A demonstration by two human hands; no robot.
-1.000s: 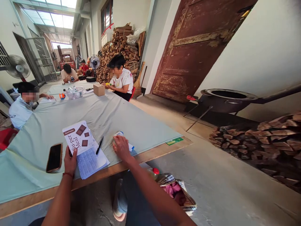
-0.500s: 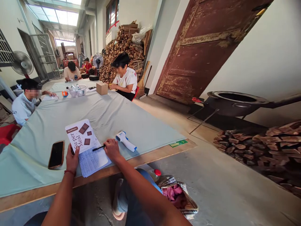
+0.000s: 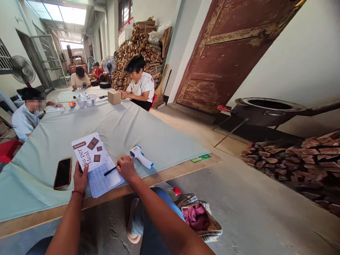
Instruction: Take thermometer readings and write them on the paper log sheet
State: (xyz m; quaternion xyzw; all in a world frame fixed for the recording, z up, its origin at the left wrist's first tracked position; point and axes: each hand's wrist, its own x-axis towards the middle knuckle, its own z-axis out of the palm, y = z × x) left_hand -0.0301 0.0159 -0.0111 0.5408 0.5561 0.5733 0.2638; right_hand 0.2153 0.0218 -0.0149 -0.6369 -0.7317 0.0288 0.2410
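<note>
My left hand grips the near edge of a white printed card with brown squares and the words "Su-per Meal". Beneath the card lie sheets of paper covered in handwriting, close to the table's front edge. A black pen is held in my right hand, its tip pointing left over the sheets. Just right of that hand a white and blue infrared thermometer rests on the cloth. A dark phone in a brown case lies left of my left hand.
A pale green cloth covers the table. Farther back stand a cardboard box and a clear plastic basin. Several people sit around the table. On the floor at right are a checked bag and a red-capped container.
The view has shifted slightly, moving the scene a little up and left. Both hands keep their hold on the card and the pen; the pen's tilt looks slightly steeper.
</note>
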